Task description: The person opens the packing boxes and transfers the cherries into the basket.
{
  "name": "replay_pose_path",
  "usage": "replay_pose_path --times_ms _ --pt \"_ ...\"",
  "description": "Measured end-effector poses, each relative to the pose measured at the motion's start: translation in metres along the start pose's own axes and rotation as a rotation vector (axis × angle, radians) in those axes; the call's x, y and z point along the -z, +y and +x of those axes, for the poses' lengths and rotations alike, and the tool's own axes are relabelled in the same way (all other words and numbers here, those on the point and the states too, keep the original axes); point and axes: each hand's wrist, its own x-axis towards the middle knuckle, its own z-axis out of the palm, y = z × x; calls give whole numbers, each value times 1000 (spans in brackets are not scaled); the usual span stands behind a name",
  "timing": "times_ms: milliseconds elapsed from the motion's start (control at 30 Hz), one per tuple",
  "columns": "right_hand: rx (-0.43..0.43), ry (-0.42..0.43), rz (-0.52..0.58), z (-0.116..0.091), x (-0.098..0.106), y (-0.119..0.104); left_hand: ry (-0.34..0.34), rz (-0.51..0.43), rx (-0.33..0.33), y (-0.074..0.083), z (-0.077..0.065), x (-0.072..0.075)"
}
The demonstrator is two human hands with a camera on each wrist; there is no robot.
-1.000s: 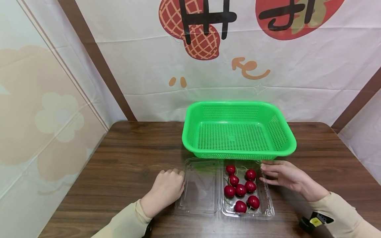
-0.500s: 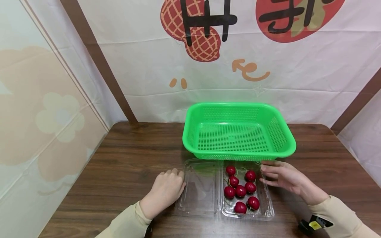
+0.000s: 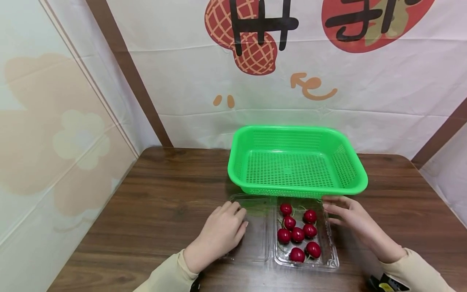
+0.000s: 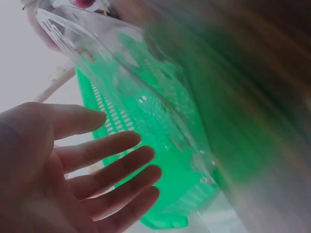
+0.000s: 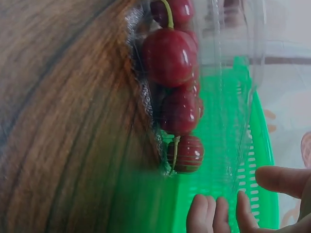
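Note:
A clear plastic clamshell box (image 3: 326, 261) lies unfolded on the table, several red cherries (image 3: 297, 234) with green stems in its right half. The flat left half is its lid (image 3: 258, 233). My left hand (image 3: 220, 231) hovers over the lid's outer side; in the left wrist view its fingers (image 4: 116, 167) are spread and nearly straight, with nothing in them. At the far right corner of the box is my right hand (image 3: 357, 223). Its fingers (image 5: 199, 213) are loosely extended beside the clear wall in the right wrist view, gripping nothing.
A green perforated plastic basket (image 3: 297, 189) stands right behind the box, with nothing in it. Brown wood-grain table (image 3: 164, 194) extends to both sides. Behind it hangs a white printed cloth (image 3: 182, 81).
My left hand has moved right, from the lid's left edge to above the lid, and its fingers have loosened. The right hand has stayed near the box corner. The view has shifted slightly.

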Motion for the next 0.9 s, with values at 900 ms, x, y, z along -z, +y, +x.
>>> replay_pose_path --times_ms 900 --pt "427 284 -474 -16 -21 -11 -20 -60 -88 36 20 0"
